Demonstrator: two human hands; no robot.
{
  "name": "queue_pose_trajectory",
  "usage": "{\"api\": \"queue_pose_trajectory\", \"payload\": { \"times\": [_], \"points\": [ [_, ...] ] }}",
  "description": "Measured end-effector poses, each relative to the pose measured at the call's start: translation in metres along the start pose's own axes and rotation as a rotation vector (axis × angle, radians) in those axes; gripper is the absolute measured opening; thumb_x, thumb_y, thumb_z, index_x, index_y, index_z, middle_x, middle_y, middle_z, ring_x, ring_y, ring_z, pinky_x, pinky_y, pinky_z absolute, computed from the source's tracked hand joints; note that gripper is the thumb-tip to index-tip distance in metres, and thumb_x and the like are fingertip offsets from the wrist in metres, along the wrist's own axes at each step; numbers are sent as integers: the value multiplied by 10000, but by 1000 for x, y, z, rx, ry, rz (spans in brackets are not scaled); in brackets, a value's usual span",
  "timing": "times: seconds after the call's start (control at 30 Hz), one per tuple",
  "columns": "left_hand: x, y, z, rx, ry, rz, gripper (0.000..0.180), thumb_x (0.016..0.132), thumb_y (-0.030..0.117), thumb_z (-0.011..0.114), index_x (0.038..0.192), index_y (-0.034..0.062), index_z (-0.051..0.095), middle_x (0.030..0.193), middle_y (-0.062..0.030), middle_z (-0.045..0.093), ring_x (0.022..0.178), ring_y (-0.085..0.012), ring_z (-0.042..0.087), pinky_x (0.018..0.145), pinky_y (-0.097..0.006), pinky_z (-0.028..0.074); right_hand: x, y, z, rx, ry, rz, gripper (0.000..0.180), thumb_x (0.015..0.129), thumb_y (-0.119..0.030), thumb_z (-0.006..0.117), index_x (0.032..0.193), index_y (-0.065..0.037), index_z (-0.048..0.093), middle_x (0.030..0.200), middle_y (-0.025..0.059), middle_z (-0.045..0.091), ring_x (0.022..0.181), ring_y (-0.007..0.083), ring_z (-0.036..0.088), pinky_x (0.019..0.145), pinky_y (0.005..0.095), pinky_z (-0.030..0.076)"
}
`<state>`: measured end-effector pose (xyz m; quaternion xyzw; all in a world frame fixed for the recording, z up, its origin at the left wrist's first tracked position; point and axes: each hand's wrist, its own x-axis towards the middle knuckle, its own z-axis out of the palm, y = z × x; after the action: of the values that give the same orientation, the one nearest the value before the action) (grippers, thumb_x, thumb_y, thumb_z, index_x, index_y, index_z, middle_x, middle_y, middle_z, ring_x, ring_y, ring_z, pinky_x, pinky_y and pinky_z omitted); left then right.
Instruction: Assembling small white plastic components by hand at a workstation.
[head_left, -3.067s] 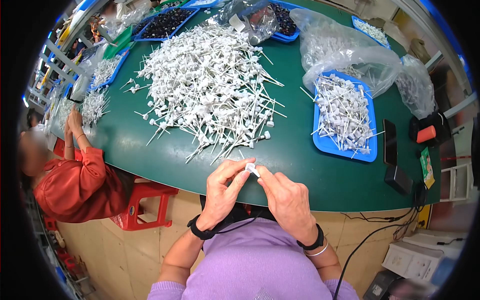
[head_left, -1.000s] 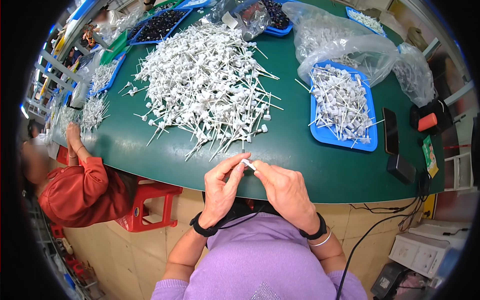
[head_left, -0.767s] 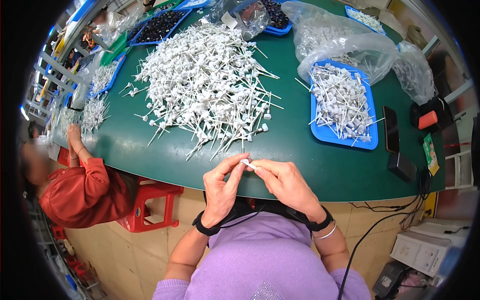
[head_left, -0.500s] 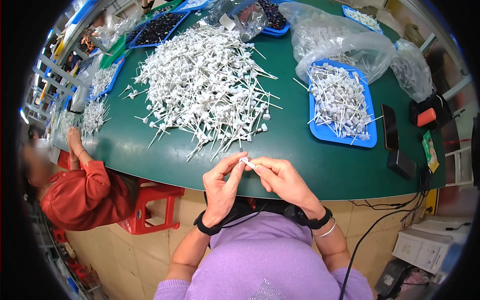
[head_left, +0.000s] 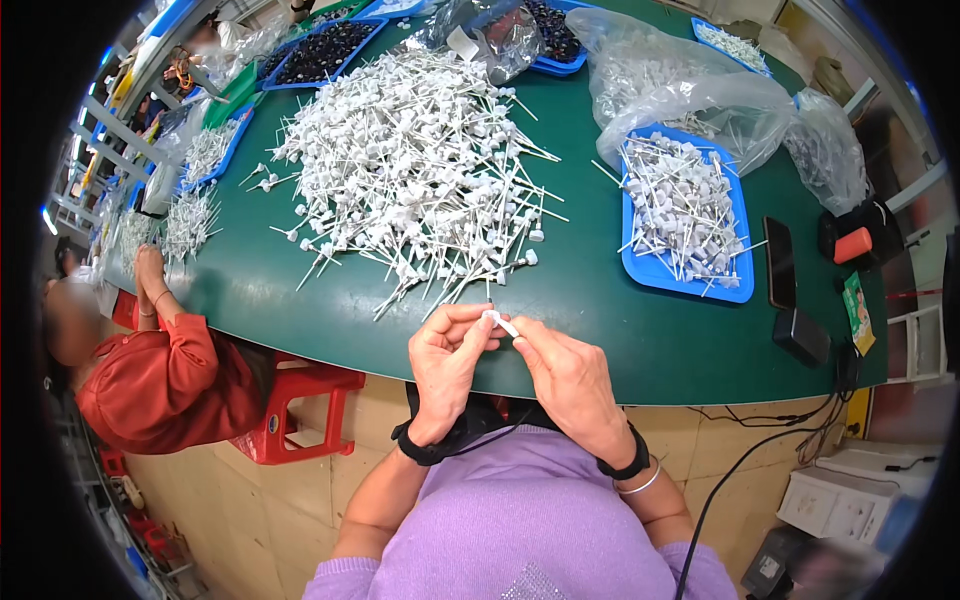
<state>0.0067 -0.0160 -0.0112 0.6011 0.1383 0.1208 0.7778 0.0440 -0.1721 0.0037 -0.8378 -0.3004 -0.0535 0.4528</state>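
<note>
A small white plastic piece (head_left: 507, 326) is held between my two hands, just over the near edge of the green table. The thumb and forefinger of my left hand (head_left: 443, 368) pinch its rounded end. My right hand (head_left: 574, 382) grips the narrow end between thumb and fingertips. A thin stem points away from me past the left fingertips; whether it belongs to this piece I cannot tell. Beyond my hands lies a large heap of white plastic heads with thin stems (head_left: 410, 170). Similar pieces fill a blue tray (head_left: 737, 292) to the right.
A clear plastic bag (head_left: 735, 105) partly overlies the blue tray's far end. On the right lie a phone (head_left: 780, 262) and a black box (head_left: 802, 338). Dark pieces fill trays at the back. To the left, a person in a red top (head_left: 160, 385) sits at the table.
My right hand has turned, its fingers drawing closer together around the piece's narrow end. The piece now lies at a flatter tilt. My left hand keeps its pinch.
</note>
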Motion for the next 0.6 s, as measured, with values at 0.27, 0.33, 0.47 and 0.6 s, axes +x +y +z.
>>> {"api": "queue_pose_trajectory", "payload": {
  "times": [0.27, 0.33, 0.47, 0.6],
  "points": [
    [-2, -10, 9, -61, 62, 72, 204, 955, -1, 629, 1152, -53, 627, 1046, -156, 726, 930, -151, 700, 810, -262, 570, -2, -6, 6, -190, 14, 16, 262, 957, -166, 620, 1209, -99, 596, 740, 117, 600, 562, 343, 635, 482, 434, 499],
    [-4, -9, 12, -3, 77, 104, 252, 958, -8, 619, 1202, -71, 615, 1058, -167, 721, 922, -163, 699, 826, -283, 578, -1, -9, 5, -197, 27, 31, 259, 938, -136, 645, 1190, -86, 612, 737, 120, 597, 574, 341, 622, 489, 425, 480],
    [-4, -13, 11, 128, 81, 146, 291, 934, -23, 649, 1223, -54, 636, 1056, -124, 722, 961, -142, 687, 849, -259, 552, -1, -10, 6, -240, 35, 44, 254, 929, -122, 656, 1176, -82, 616, 739, 119, 594, 576, 336, 619, 486, 416, 475],
    [-6, -14, 13, 281, 115, 251, 284, 910, -28, 679, 1194, -28, 672, 1030, -105, 731, 978, -138, 690, 854, -245, 540, -1, -10, 7, -265, 33, 51, 255, 930, -124, 654, 1178, -87, 613, 735, 116, 592, 571, 338, 619, 483, 415, 480]
  ]
}}
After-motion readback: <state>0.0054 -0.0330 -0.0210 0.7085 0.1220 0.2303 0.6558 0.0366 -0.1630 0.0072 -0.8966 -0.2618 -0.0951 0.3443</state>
